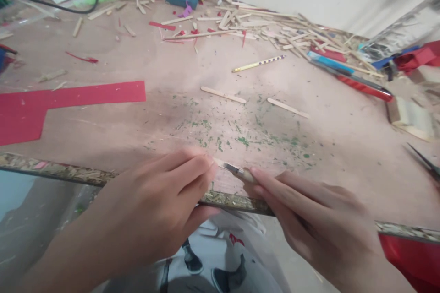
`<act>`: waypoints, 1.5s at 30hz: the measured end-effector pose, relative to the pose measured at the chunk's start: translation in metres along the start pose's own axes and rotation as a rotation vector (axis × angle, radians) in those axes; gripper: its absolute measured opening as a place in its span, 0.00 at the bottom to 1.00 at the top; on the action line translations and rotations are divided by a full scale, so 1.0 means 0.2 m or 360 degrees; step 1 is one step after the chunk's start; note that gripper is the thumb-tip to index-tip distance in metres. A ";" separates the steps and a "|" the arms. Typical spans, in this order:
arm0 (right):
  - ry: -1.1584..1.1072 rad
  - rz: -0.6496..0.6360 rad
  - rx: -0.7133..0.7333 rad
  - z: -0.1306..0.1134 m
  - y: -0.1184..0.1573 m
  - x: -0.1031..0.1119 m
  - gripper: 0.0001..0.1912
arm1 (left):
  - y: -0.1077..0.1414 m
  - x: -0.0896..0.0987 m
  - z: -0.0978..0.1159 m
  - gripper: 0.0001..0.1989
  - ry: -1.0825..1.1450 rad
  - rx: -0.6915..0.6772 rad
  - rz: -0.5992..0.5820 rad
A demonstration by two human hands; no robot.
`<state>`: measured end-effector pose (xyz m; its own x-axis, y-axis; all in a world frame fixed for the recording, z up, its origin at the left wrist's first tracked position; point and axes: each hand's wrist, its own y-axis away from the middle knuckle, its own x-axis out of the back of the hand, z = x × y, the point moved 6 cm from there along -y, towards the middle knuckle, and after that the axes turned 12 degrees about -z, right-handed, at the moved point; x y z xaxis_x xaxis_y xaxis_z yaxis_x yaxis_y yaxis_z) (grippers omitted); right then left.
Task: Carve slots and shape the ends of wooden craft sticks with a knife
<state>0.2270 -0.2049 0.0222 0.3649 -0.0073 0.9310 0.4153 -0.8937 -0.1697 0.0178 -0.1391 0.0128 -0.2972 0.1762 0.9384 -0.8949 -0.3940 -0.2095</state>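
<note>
Close to the table's front edge, my left hand (161,197) is closed, its fingertips pinching a pale wooden craft stick (217,162) that is mostly hidden. Coming from the right, my right hand (312,210) grips a craft knife (244,173) with a light handle. The knife's blade points left and lies on or just over the stick, beside my left fingertips; whether it touches cannot be made out. Two more craft sticks, one at centre (223,95) and one to its right (288,108), lie flat beyond my hands. Small green shavings (244,141) are scattered around.
Red paper (72,94) lies at left. A pencil (258,63) rests farther back, before a heap of wooden sticks (254,23) along the wall. At right are a red-and-black cutter (366,88), a wooden block (410,118) and a dark pointed tool (424,160).
</note>
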 end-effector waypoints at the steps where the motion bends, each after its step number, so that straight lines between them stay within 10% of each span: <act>1: 0.0016 0.0007 0.0008 -0.01 0.00 0.00 0.15 | 0.00 0.00 0.00 0.12 -0.0010 0.0006 0.0003; 45: -0.0055 -0.0009 0.0004 0.01 -0.01 0.02 0.14 | 0.01 -0.02 -0.01 0.15 0.0045 0.0009 0.0024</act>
<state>0.2290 -0.2016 0.0250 0.3912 0.0135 0.9202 0.4198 -0.8925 -0.1653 0.0167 -0.1393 0.0088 -0.3201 0.1956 0.9270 -0.8884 -0.4019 -0.2219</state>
